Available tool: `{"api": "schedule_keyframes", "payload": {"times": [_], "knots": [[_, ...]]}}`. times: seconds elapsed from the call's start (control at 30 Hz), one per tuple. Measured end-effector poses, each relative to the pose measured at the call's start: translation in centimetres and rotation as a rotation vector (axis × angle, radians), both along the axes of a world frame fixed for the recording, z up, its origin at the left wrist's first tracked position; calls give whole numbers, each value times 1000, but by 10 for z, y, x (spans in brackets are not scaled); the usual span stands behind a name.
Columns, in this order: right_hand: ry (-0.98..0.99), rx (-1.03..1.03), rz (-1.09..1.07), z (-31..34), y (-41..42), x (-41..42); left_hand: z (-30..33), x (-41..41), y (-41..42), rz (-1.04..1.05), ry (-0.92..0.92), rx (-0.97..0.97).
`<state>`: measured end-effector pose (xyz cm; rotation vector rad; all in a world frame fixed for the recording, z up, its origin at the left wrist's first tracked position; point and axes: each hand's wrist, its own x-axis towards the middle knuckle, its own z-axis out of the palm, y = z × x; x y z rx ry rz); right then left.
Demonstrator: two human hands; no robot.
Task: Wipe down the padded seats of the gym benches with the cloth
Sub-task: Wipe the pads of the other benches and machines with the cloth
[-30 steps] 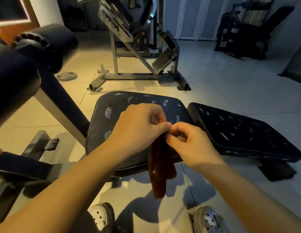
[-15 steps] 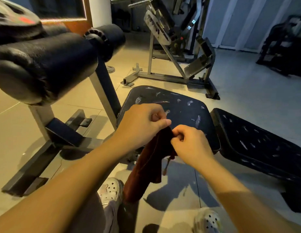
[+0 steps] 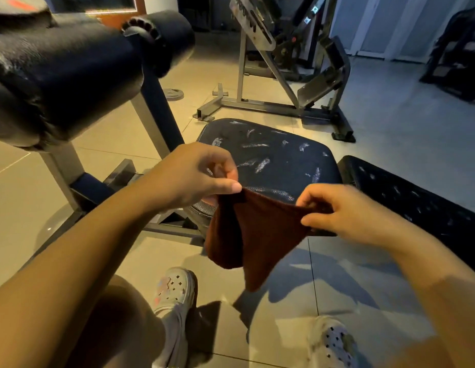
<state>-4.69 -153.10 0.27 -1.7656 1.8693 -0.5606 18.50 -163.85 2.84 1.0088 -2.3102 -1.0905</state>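
We hold the dark red cloth (image 3: 253, 232) spread between us in the air, our left hand (image 3: 190, 176) pinching one top corner and our right hand (image 3: 345, 211) pinching the other, hands apart, the cloth sagging just in front of the scuffed black padded seat (image 3: 273, 158). We judge this the readying step: next we must bunch or flatten the cloth and press it onto that seat, then the neighbouring pad (image 3: 416, 197). We see no containers here
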Motion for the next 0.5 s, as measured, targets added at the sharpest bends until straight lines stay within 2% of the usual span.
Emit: {"api": "schedule_keyframes", "payload": {"times": [0.07,0.17,0.23,0.4,0.5], "knots": [[-89,-79,-48,7,5,-7,-2,3,-4,-9,-29,37],[-385,-171,-55,21,18,-8,-8,4,-7,-19,-78,51],[-514,-187,-39,25,27,-6,-12,3,-5,-49,-81,45],[-622,-163,-4,26,38,-7,-14,0,4,-147,-127,-33],[-648,-136,-3,28,40,-7,-15,-1,6,-146,-67,-21]]}}
